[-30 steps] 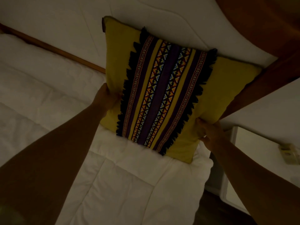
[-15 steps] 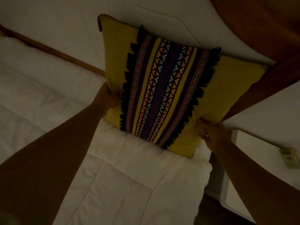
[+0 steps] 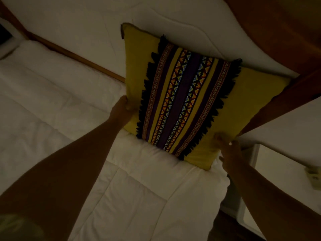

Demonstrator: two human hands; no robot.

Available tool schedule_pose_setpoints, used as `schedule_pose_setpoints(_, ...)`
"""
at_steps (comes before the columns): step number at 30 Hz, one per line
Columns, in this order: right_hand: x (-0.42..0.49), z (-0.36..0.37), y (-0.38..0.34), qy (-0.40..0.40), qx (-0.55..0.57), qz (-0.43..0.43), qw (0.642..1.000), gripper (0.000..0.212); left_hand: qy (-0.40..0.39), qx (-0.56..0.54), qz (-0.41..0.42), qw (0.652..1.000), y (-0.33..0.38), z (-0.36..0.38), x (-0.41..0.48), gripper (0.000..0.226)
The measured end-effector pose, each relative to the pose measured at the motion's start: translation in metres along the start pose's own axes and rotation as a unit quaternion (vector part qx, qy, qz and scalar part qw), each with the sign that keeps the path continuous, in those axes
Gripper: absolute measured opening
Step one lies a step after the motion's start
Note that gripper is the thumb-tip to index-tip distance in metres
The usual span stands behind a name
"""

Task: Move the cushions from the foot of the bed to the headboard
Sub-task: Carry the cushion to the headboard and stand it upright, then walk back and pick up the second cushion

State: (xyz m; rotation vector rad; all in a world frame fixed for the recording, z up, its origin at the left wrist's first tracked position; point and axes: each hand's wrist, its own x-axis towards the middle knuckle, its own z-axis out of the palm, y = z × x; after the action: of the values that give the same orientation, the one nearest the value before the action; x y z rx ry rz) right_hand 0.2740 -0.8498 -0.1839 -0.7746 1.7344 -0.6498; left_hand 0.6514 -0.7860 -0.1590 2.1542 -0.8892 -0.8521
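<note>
One yellow cushion [image 3: 191,101] stands at the bed's [image 3: 139,188] right head corner, leaning on the padded headboard [image 3: 173,40], the left hand [image 3: 121,110] and right hand [image 3: 225,145] gripping its lower edges: nearly placed, with no other cushions in view.

The cushion [image 3: 187,94] is mustard yellow. Down its middle runs a woven panel [image 3: 177,119] of dark purple stripes set between yellow ones. Two of its bands carry small triangles and diamonds in orange, yellow, blue and white. A narrow pinkish-tan braid [image 3: 207,105] with a crossed motif edges the panel on each side, and a black fringe [image 3: 222,105] hangs outside each braid. The duvet [image 3: 139,197] is plain white, quilted into large squares by stitched lines. The headboard [image 3: 83,25] is padded in white with curved stitching, inside a reddish-brown wood frame [image 3: 278,32].
</note>
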Motion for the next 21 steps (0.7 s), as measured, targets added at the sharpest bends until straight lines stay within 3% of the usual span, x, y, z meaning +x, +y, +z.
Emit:
schedule_pose_setpoints(4,-0.042,0.004,0.011,-0.069,-0.013,0.123,0.99,0.082,-0.012,0.109,0.013,0.994,-0.021,-0.022,-0.061,0.051)
schedule_pose_setpoints(9,-0.128,0.017,0.005,-0.186,-0.189,0.01,0.964,0.077,-0.039,0.141,-0.025,0.989,-0.039,-0.042,-0.157,0.056)
schedule_pose_setpoints(12,-0.171,0.023,-0.002,-0.259,-0.294,-0.076,0.917,0.056,-0.046,0.186,-0.039,0.981,-0.045,-0.056,-0.219,0.056)
schedule_pose_setpoints(16,-0.225,0.023,-0.002,-0.32,-0.354,-0.136,0.868,0.057,-0.02,0.212,-0.069,0.975,-0.049,-0.078,-0.308,0.055)
schedule_pose_setpoints(21,-0.283,0.017,0.017,-0.425,-0.465,-0.244,0.737,0.062,0.074,0.15,-0.151,0.974,-0.056,-0.098,-0.439,0.047)
